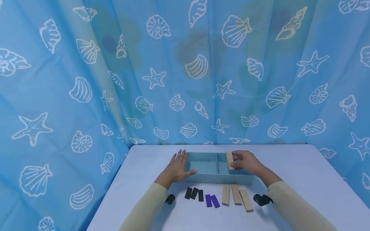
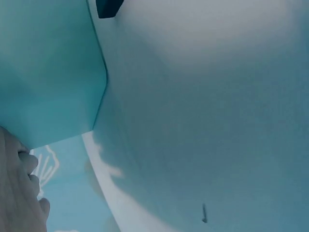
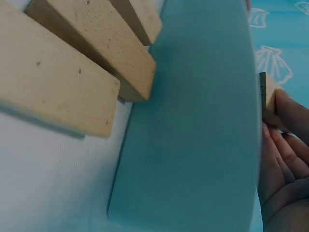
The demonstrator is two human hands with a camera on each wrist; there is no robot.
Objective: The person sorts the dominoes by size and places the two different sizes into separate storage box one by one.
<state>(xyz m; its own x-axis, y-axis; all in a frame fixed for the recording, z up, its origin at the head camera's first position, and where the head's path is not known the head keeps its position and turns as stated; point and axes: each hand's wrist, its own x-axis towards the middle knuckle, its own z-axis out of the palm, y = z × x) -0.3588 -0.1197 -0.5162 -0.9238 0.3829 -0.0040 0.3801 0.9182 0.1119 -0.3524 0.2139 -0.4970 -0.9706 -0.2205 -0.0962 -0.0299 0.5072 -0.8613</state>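
A light blue box (image 1: 216, 178) with a divider (image 1: 217, 163) between two compartments stands on the table. My right hand (image 1: 245, 160) pinches a wooden block (image 1: 229, 160) between thumb and fingers over the right compartment. In the right wrist view, that block (image 3: 271, 99) shows just past the box wall (image 3: 193, 125). My left hand (image 1: 176, 168) rests at the box's left end, fingers straight and thumb stretched along the front rim. In the left wrist view its fingers (image 2: 30, 186) lie beside the box's corner.
In front of the box lie several black blocks (image 1: 194, 193), two purple blocks (image 1: 212, 201) and three wooden blocks (image 1: 236, 194) on the white table (image 1: 138, 166). Behind hangs a blue shell-print curtain (image 1: 179, 80). Black wrist cameras (image 1: 262, 200) sit under both sleeves.
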